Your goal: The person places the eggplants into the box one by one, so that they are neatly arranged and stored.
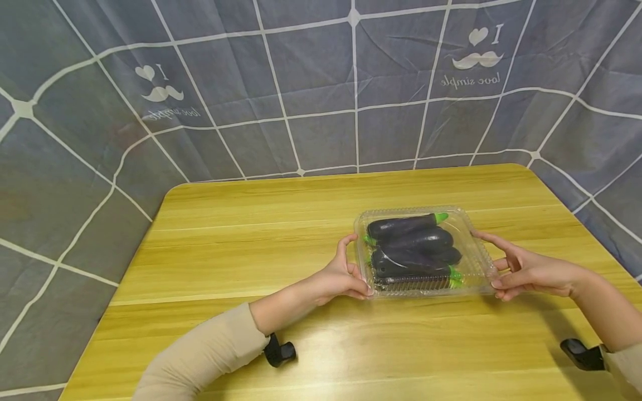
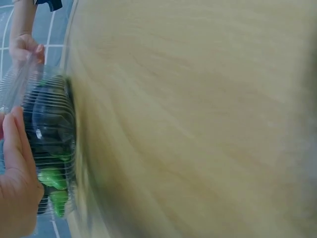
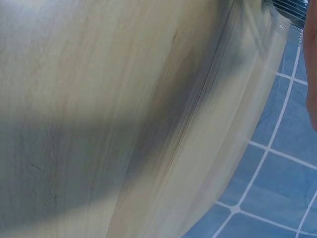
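A clear ribbed plastic box (image 1: 473, 253) with a lid lies right of the table's middle in the head view. Several dark purple eggplants (image 1: 413, 242) with green stem ends are packed inside it. My left hand (image 1: 341, 278) grips the box's left edge, thumb at the near corner. At the opposite edge my right hand (image 1: 534, 271) holds it the same way, thumb near the front corner. The left wrist view has the box (image 2: 54, 114) side-on, with stem ends towards the left hand (image 2: 17, 183). Whether the box touches the tabletop I cannot tell.
The yellow wood-grain table (image 1: 241, 245) has rounded far corners. A grey-blue curtain (image 1: 321, 83) with white grid lines hangs behind and at both sides. Black wrist mounts (image 1: 280, 352) stick out from the sleeves (image 1: 210, 345).
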`<act>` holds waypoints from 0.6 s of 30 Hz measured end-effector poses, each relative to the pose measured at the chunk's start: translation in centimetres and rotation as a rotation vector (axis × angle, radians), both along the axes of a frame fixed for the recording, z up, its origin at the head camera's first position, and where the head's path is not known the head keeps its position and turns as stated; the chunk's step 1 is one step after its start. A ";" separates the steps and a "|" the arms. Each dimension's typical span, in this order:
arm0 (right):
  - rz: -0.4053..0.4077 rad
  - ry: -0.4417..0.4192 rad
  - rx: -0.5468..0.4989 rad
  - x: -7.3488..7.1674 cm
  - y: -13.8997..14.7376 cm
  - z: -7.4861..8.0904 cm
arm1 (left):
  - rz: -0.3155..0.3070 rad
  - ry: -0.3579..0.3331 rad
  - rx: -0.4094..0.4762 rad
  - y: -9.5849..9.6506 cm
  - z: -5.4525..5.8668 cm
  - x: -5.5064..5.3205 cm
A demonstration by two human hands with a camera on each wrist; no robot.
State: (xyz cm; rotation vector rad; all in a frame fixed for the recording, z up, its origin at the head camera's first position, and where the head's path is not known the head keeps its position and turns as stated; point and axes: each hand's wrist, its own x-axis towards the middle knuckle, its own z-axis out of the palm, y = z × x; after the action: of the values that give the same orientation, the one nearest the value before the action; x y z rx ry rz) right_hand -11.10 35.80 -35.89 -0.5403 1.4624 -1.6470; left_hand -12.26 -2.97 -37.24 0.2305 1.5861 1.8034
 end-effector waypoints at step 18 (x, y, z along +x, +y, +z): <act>-0.026 0.021 0.070 0.2 -0.2 0.3 | -0.036 -0.018 -0.090 0.1 0.4 -0.3</act>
State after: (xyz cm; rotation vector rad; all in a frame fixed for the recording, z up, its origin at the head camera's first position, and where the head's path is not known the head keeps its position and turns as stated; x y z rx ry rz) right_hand -10.89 35.59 -35.57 -0.5030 1.5429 -1.6078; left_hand -12.53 -2.84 -36.82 0.1995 1.6361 1.6979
